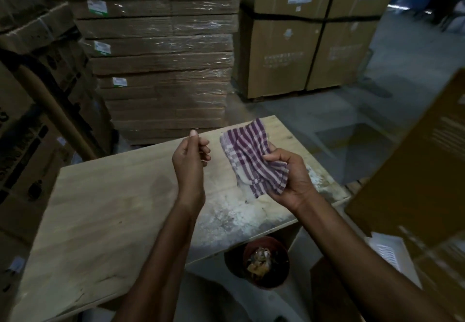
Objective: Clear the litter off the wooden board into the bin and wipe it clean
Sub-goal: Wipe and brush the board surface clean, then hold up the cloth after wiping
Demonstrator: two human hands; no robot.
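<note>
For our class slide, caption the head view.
Right hand grips a checked cloth over the dusty board; left hand empty; litter in bin.

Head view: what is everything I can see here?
wooden board: one, pale, centre
white residue: one patch, white, board's right side
checked cloth: one, purple and white, above the board
bin: one, dark red, floor, below board's edge
litter: some, brownish, inside the bin
flat cartons: one wrapped stack, brown, behind board
tall boxes: several, brown, back right
left hand: one, above board, holding nothing
right hand: one, gripping the cloth
</note>
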